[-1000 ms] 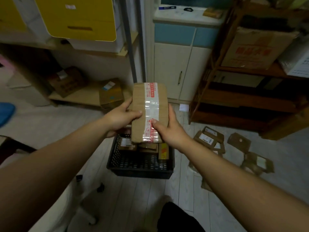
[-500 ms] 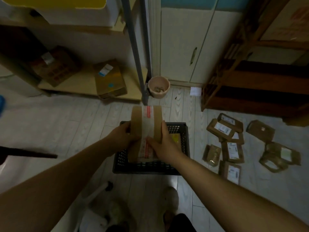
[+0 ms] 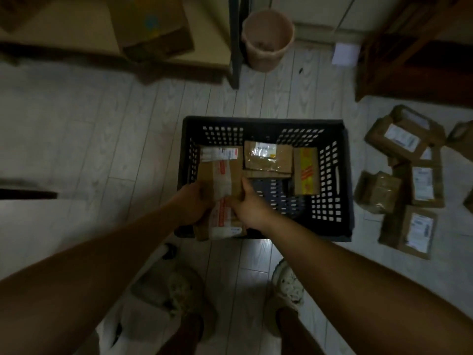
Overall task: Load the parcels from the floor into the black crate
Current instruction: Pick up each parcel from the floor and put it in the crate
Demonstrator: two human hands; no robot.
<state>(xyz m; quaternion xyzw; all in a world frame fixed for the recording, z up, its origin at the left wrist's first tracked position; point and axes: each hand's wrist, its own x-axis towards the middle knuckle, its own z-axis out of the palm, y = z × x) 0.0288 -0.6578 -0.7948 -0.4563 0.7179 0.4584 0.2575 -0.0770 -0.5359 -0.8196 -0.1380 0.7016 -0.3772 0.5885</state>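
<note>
You're gripping the taped parcel point(image 3: 222, 175) w/ 2 hands: left hand point(image 3: 194, 204) curled on its left edge, right hand point(image 3: 249, 208) on its right. It's hanging at the near-left corner of the black crate point(image 3: 263, 123), near end overhanging the near rim. If you're letting go here, it's likely tipping back out onto the floor point(image 3: 102, 139). Its far end is overlapping a labelled parcel point(image 3: 220, 152), so it's risking a tilted rest and wasting room. Loose parcels point(image 3: 419, 228) are waiting on the floor, right of the crate.
</note>
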